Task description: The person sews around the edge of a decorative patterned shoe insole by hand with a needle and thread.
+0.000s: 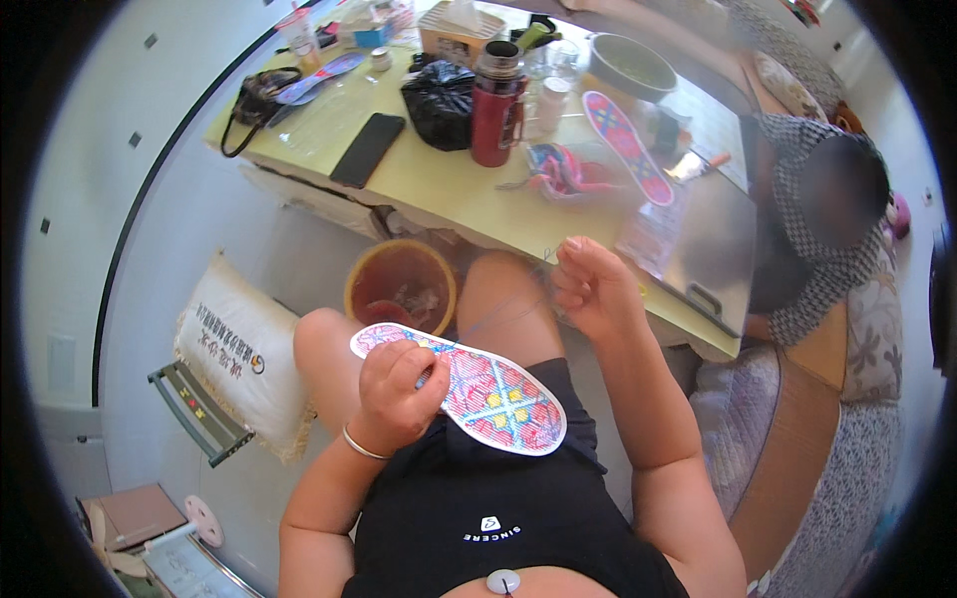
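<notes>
An embroidered insole [506, 404], white-edged with a pink, blue and yellow pattern, lies slanted above my lap. My left hand [399, 387] is closed round its narrower part, with the fingers on top. My right hand [595, 284] is raised near the table's front edge, its fingers pinched together. A thin dark thread [498, 307] runs from the insole up to the right hand, with a loose loop beside the fingertips. Whether a needle is between those fingers is too small to make out. A second patterned insole [628, 148] rests on the table.
On the yellow-green table [439, 189] stand a red thermos [495, 115], a black plastic bag [439, 105], a phone [367, 149] and colourful thread [563, 171]. A brown bin [404, 284] is below. Another person [822, 199] sits at the right; a cushion [239, 349] lies left.
</notes>
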Action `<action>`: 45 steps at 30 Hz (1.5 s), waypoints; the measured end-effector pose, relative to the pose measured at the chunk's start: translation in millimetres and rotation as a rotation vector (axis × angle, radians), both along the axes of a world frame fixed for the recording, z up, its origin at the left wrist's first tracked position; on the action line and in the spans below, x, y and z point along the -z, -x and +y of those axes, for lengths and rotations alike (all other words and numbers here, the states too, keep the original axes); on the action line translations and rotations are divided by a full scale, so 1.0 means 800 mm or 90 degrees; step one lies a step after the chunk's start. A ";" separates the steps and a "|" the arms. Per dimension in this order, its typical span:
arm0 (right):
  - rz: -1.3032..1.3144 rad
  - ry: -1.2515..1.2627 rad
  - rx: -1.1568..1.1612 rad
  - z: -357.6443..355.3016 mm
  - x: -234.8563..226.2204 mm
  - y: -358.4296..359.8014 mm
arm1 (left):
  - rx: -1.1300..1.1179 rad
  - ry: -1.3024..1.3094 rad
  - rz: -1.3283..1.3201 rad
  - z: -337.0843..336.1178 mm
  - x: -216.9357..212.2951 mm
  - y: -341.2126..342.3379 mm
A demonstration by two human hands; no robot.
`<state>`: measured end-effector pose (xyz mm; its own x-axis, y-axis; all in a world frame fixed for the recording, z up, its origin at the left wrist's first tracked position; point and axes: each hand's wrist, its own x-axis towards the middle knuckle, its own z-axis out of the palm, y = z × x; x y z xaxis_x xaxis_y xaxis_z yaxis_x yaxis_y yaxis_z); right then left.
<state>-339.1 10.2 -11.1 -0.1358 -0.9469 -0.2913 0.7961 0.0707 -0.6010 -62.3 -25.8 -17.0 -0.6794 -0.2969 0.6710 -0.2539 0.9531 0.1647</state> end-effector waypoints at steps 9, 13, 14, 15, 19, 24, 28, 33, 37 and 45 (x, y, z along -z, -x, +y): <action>-0.186 0.070 0.008 0.046 0.037 0.028 | 0.233 -0.026 -0.095 0.051 0.066 0.078; -0.194 0.050 -0.022 0.065 0.067 0.013 | 0.330 -0.157 -0.261 0.068 0.090 0.085; -0.203 0.055 -0.027 0.067 0.071 0.008 | 0.340 -0.220 -0.301 0.065 0.090 0.086; -0.213 0.059 -0.034 0.070 0.075 0.003 | 0.349 -0.283 -0.340 0.061 0.088 0.085; -0.232 0.090 -0.053 0.077 0.090 -0.012 | 0.224 -0.471 -0.151 0.038 0.061 0.090; -0.238 0.101 -0.063 0.080 0.097 -0.025 | 0.073 -0.806 0.079 0.007 0.040 0.116; -0.199 0.058 -0.062 0.081 0.100 -0.028 | 0.078 -1.071 0.137 0.006 0.033 0.129; -0.147 -0.010 -0.044 0.080 0.094 -0.037 | 0.055 -1.139 0.178 0.007 0.047 0.130; -0.153 -0.042 -0.011 0.079 0.105 -0.038 | 0.036 -1.244 0.239 0.002 0.066 0.121; -0.128 -0.068 -0.011 0.079 0.115 -0.039 | 0.085 -1.364 0.293 0.001 0.068 0.119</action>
